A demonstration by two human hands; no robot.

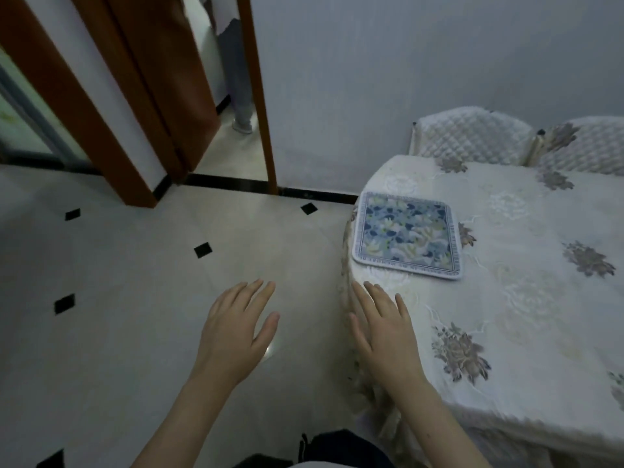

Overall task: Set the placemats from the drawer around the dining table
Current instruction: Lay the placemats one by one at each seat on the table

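Note:
A square placemat (407, 235) with a blue and pale floral print and a striped border lies flat near the left corner of the dining table (526, 298), which wears a cream tablecloth with grey flowers. My right hand (385, 336) hovers open, palm down, over the table's left edge, a little nearer than the mat. My left hand (236, 332) is open too, fingers spread, over the floor to the left of the table. Neither hand holds anything. No drawer shows in this view.
Two chairs with quilted white covers (472, 136) stand at the table's far side against the wall. A doorway with a brown frame (260, 96) opens at the back left; a person's legs (239, 96) stand beyond it. Pale floor tiles (135, 298) spread left.

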